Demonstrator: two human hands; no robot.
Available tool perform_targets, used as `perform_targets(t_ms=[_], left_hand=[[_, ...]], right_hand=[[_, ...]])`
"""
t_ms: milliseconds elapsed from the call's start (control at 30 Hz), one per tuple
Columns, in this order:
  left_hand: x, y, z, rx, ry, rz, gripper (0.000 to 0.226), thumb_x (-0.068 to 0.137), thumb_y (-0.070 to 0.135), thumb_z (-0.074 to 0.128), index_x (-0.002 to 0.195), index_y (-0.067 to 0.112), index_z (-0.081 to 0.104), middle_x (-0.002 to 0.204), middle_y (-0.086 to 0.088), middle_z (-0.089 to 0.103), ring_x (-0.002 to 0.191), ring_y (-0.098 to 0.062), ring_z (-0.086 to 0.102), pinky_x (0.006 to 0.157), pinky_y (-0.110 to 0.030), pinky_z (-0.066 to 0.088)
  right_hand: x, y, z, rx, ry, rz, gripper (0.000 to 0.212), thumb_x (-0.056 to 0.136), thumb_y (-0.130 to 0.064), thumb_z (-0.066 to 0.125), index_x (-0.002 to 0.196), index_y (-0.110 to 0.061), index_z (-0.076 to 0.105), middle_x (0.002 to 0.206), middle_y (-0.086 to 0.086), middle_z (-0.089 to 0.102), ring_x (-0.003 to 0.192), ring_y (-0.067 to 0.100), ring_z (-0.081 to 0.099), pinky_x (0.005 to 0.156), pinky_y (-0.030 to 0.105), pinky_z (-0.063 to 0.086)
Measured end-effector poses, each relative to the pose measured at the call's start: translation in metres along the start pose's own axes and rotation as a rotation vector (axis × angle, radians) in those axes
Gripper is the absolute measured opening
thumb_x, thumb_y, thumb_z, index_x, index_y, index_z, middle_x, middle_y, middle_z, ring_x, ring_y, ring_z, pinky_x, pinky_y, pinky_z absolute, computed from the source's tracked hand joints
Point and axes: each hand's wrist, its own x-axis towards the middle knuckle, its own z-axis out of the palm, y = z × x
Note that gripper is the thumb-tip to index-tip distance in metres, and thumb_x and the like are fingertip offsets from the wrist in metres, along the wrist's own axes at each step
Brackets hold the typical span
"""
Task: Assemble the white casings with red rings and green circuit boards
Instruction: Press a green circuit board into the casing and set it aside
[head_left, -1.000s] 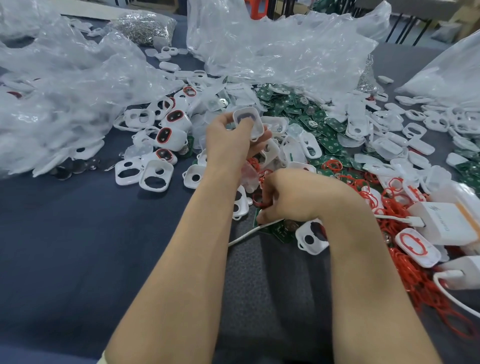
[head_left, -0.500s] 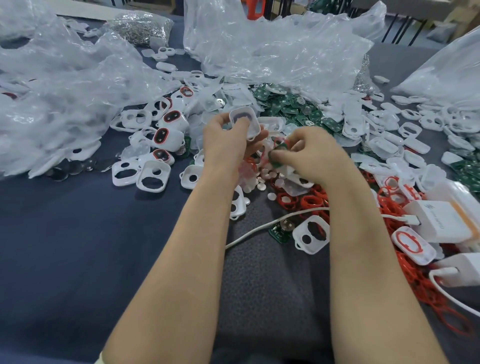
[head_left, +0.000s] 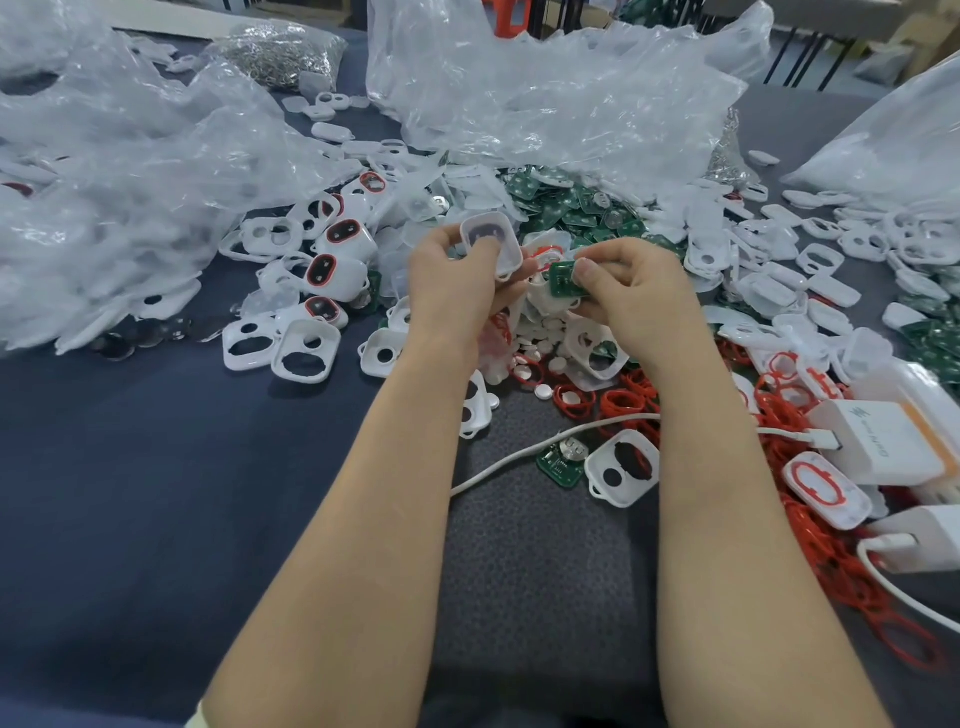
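My left hand grips a white casing, its hollow side facing me, above the middle of the pile. Close to its right, my right hand pinches a green circuit board between thumb and fingers, almost touching the casing's lower right edge. Loose red rings lie under and to the right of my hands. Several casings fitted with red rings sit to the left. More green boards are heaped behind my hands.
Crumpled clear plastic bags cover the left and back. White chargers with a cable lie at right. A spare board and casing rest near my right forearm. Coin cells lie at left.
My right hand rose from the table near the red rings up to the casing, now holding a green circuit board beside it. My left hand stayed roughly in place with the casing.
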Motion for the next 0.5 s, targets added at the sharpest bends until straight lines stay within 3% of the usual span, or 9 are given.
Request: perform_targets(t_ms=[100, 200, 300, 400, 500], left_hand=[[0.0, -0.001, 0.0, 0.015, -0.011, -0.005, 0.016, 0.097, 0.002, 0.048, 0.111, 0.008, 0.052, 0.089, -0.013, 0.07, 0.065, -0.015, 0.072, 0.054, -0.02, 0.055], [0.001, -0.002, 0.0, 0.042, -0.03, -0.014, 0.016, 0.097, 0.001, 0.046, 0.107, 0.011, 0.053, 0.093, -0.015, 0.07, 0.067, -0.017, 0.072, 0.058, -0.023, 0.058], [0.002, -0.004, 0.0, 0.021, -0.053, -0.035, 0.014, 0.097, 0.003, 0.047, 0.104, 0.014, 0.053, 0.088, -0.013, 0.07, 0.065, -0.016, 0.072, 0.058, -0.023, 0.058], [0.004, -0.005, 0.002, -0.008, -0.071, -0.065, 0.008, 0.099, 0.014, 0.048, 0.101, 0.012, 0.055, 0.086, -0.014, 0.071, 0.065, -0.018, 0.072, 0.055, -0.023, 0.057], [0.007, -0.006, 0.004, -0.028, -0.069, -0.116, 0.021, 0.101, 0.025, 0.045, 0.095, 0.011, 0.059, 0.086, -0.016, 0.071, 0.061, -0.021, 0.071, 0.052, -0.025, 0.057]], right_hand=[[-0.001, -0.001, 0.0, 0.013, 0.01, 0.0, 0.009, 0.093, -0.019, 0.059, 0.088, -0.024, 0.055, 0.094, 0.006, 0.069, 0.092, 0.021, 0.066, 0.088, 0.046, 0.053], [-0.003, -0.003, -0.002, -0.059, 0.033, -0.105, 0.013, 0.092, -0.02, 0.061, 0.085, -0.028, 0.053, 0.097, -0.003, 0.061, 0.091, 0.012, 0.057, 0.087, 0.034, 0.048], [-0.003, -0.006, -0.006, -0.032, 0.107, -0.168, 0.015, 0.09, -0.017, 0.063, 0.083, -0.029, 0.055, 0.094, 0.002, 0.058, 0.084, 0.013, 0.051, 0.08, 0.032, 0.046], [-0.004, -0.01, -0.006, 0.24, 0.169, -0.113, 0.01, 0.093, -0.01, 0.06, 0.099, -0.016, 0.055, 0.081, 0.001, 0.058, 0.066, 0.008, 0.058, 0.069, 0.029, 0.053], [-0.005, -0.014, -0.004, 0.51, 0.075, -0.07, 0.024, 0.094, -0.002, 0.054, 0.115, -0.015, 0.052, 0.077, -0.002, 0.065, 0.066, 0.008, 0.068, 0.067, 0.024, 0.056]])
